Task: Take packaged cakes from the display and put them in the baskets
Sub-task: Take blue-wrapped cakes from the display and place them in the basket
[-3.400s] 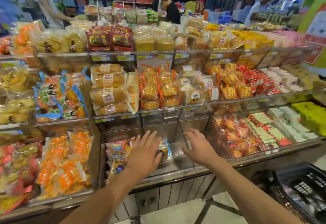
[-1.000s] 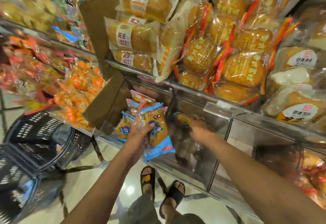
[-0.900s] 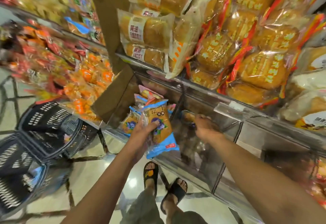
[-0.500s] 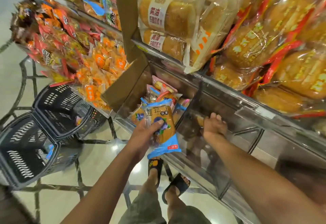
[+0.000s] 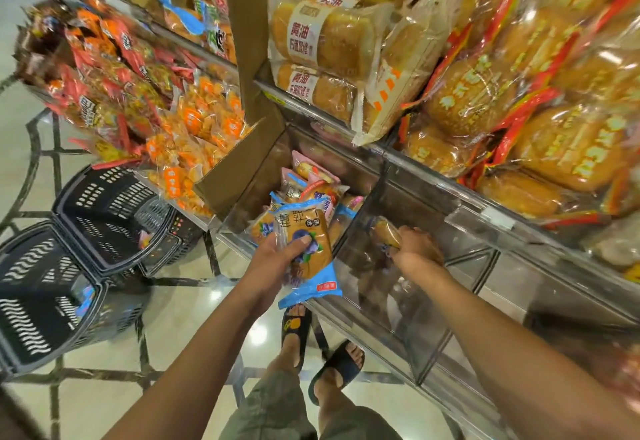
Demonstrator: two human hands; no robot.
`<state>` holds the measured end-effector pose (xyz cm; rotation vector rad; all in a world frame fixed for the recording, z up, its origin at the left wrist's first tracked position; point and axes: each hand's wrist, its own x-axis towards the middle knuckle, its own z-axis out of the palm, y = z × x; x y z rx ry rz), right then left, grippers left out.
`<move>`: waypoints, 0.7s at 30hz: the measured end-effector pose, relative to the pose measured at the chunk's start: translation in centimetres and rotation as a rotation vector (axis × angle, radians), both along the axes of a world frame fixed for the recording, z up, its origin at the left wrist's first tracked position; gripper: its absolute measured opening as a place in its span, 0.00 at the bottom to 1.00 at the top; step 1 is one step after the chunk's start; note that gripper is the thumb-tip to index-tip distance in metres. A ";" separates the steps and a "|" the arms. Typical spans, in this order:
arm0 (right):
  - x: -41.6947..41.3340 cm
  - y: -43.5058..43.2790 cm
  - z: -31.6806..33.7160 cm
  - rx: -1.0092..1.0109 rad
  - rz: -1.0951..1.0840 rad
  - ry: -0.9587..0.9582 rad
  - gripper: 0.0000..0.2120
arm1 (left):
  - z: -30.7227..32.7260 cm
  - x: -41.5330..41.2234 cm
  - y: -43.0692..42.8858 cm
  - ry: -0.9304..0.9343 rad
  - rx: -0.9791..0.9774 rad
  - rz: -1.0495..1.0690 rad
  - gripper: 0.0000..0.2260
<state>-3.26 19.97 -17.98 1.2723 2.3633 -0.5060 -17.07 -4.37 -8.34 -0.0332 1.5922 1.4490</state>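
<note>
My left hand (image 5: 277,259) grips a packaged cake (image 5: 311,263) in a blue-edged wrapper, thumb across its front, held just above the rim of the lowest display bin (image 5: 367,304). Several more packaged cakes (image 5: 311,180) lie in that bin behind it. My right hand (image 5: 417,249) reaches into the clear compartment to the right and grips another packaged cake (image 5: 386,233), seen partly through the clear wall. Two black baskets stand on the floor to the left, one nearer the shelf (image 5: 104,211) and one closer to me (image 5: 38,297).
Shelves above hold bagged buns (image 5: 322,41) and round cakes in red-trimmed wrappers (image 5: 540,100). Orange snack packs (image 5: 194,135) fill the left bins. A cardboard divider (image 5: 242,162) separates the bins. My sandalled feet (image 5: 322,346) stand on glossy tiled floor by the shelf's base.
The camera has tilted down and left, bringing both baskets into view. My left hand lifted a cake pack from the bin and keeps holding it. My right hand reached deeper and closed on another pack.
</note>
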 end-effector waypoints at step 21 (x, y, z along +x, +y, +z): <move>0.4 -12.4 13.5 -1.104 -0.636 0.900 0.15 | 4.3 -1.8 -11.4 0.011 0.152 0.132 0.24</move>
